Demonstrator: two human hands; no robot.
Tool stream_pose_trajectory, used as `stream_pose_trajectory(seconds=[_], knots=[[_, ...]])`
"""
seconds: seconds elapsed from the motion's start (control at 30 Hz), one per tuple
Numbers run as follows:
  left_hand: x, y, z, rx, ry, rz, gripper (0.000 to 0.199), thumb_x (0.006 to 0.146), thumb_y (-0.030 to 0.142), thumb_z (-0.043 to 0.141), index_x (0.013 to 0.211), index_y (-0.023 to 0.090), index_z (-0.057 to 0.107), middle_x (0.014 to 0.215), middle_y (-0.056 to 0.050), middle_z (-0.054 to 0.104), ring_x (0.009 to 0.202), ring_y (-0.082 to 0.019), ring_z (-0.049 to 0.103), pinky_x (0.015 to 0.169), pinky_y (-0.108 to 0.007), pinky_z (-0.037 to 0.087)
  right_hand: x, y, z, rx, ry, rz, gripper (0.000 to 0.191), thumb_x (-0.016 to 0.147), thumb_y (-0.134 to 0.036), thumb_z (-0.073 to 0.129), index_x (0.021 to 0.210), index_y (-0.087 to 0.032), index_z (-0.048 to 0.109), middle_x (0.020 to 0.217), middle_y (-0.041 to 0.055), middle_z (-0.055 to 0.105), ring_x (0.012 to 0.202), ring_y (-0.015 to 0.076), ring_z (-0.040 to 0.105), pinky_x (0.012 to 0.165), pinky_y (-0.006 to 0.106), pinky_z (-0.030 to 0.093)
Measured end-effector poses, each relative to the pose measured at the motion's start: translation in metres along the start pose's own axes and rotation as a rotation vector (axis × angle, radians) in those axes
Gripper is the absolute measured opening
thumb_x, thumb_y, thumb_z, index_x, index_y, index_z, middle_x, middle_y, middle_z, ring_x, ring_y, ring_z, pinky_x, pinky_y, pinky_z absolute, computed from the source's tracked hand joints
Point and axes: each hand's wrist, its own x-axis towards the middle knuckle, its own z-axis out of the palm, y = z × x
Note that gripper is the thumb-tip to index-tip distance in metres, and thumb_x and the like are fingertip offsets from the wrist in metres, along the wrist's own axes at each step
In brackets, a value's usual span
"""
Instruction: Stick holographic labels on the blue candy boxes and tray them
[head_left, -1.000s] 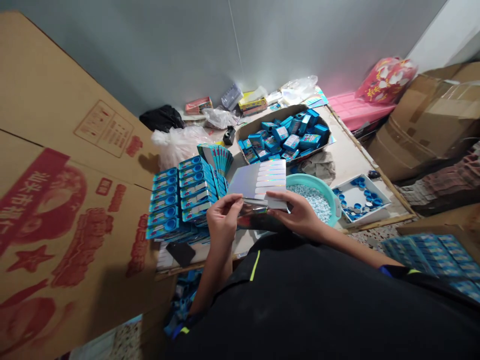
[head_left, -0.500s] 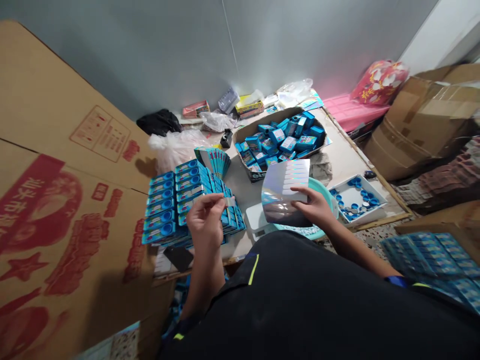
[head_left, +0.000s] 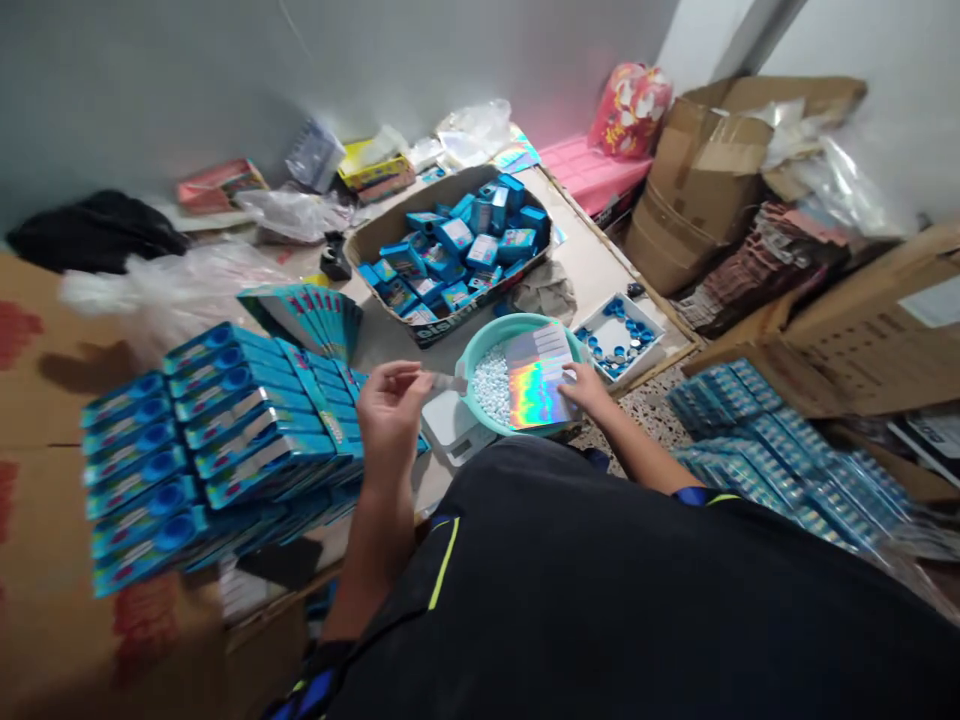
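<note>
My right hand [head_left: 587,388] pinches the near-right edge of a shiny holographic sticker sheet [head_left: 534,392], which has a row of pale strips at its far end. That sheet is over a turquoise basin [head_left: 471,352] of small white pellets [head_left: 491,384]. Thumb and fingers of my left hand [head_left: 390,408] are closed on a small pale strip [head_left: 448,382], apparently a sticker, pointing right toward the basin's rim. Just below the strip lies a white flat device [head_left: 452,425], perhaps a scale. Stacked blue carded packs [head_left: 251,415] stand left of my left hand.
A carton [head_left: 442,332] full of small blue boxes [head_left: 480,250] stands behind the basin. To its right sits a white tray [head_left: 654,352] with blue caps. Fanned cards [head_left: 319,310] lie by the stacks. Wrapped blue packs [head_left: 757,440] and a brown carton [head_left: 694,165] are at right.
The view has swung to the right. My right hand has lowered the sheet, which now catches rainbow light over the basin. My left hand, still pinching the strip, has moved from the blue packs toward the basin.
</note>
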Motion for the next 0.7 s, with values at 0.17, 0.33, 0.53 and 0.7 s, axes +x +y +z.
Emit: stream_pose_trajectory(seconds=[0.17, 0.33, 0.53, 0.7], knots=[[-0.017, -0.019, 0.033, 0.09, -0.251, -0.086, 0.03, 0.066, 0.034, 0.084, 0.087, 0.017, 0.068, 0.077, -0.001, 0.07, 0.072, -0.014, 0.068, 0.066, -0.024, 0.055, -0.033, -0.032, -0.023, -0.017, 0.128, -0.361, 0.038, 0.088, -0.02, 0.063, 0.124, -0.009, 0.067, 0.139, 0.0246, 0.055, 0.133, 0.0352, 0.052, 0.114, 0.055, 0.041], [-0.034, -0.013, 0.041, 0.054, -0.389, -0.144, 0.027, 0.073, 0.033, 0.084, 0.09, 0.018, 0.071, 0.083, -0.002, 0.072, 0.077, -0.014, 0.069, 0.072, -0.025, 0.055, -0.082, -0.092, -0.056, 0.379, -0.164, -0.658, 0.04, 0.093, -0.037, 0.066, 0.13, -0.022, 0.063, 0.131, 0.0112, 0.066, 0.124, 0.0236, 0.061, 0.109, 0.045, 0.049], [-0.042, -0.008, 0.048, 0.009, -0.468, -0.055, 0.019, 0.077, 0.031, 0.084, 0.086, 0.019, 0.072, 0.082, 0.0, 0.071, 0.079, -0.013, 0.068, 0.075, -0.024, 0.055, -0.115, -0.113, -0.072, 0.585, -0.179, -0.546, 0.025, 0.086, -0.032, 0.074, 0.11, -0.023, 0.072, 0.099, 0.0034, 0.076, 0.093, 0.0175, 0.069, 0.091, 0.035, 0.057], [-0.042, -0.004, 0.058, -0.096, -0.624, -0.228, 0.021, 0.074, 0.033, 0.086, 0.085, 0.02, 0.074, 0.08, -0.001, 0.071, 0.076, -0.013, 0.068, 0.076, -0.026, 0.058, -0.132, -0.108, -0.072, 0.702, -0.046, -0.326, 0.007, 0.083, -0.027, 0.075, 0.086, -0.021, 0.077, 0.086, 0.0031, 0.076, 0.083, 0.0159, 0.068, 0.082, 0.032, 0.056]])
